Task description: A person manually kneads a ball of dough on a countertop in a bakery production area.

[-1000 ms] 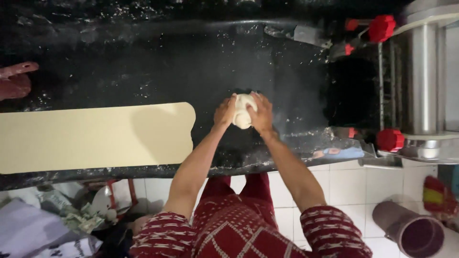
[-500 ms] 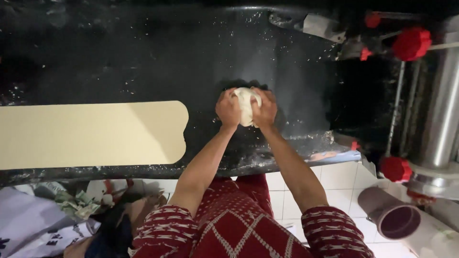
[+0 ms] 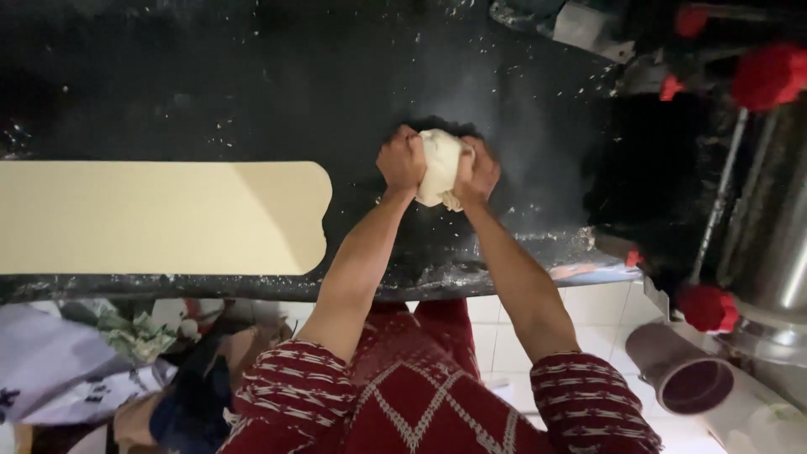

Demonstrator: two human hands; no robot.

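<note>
Long pale-yellow flat board [image 3: 160,217] lies at 9 o'clock on the flour-dusted black surface [image 3: 252,92]. Left hand [image 3: 402,160] and right hand [image 3: 477,174] each clamp their grip on the white dough lump [image 3: 440,164], centre. Steel roller machine with red knobs [image 3: 769,193] stands at 3 o'clock.

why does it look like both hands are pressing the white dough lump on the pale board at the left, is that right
Not quite. The head view shows the left hand and right hand closed around the white dough lump on the dark floured counter. The pale board lies apart, to the left of the hands.
</note>
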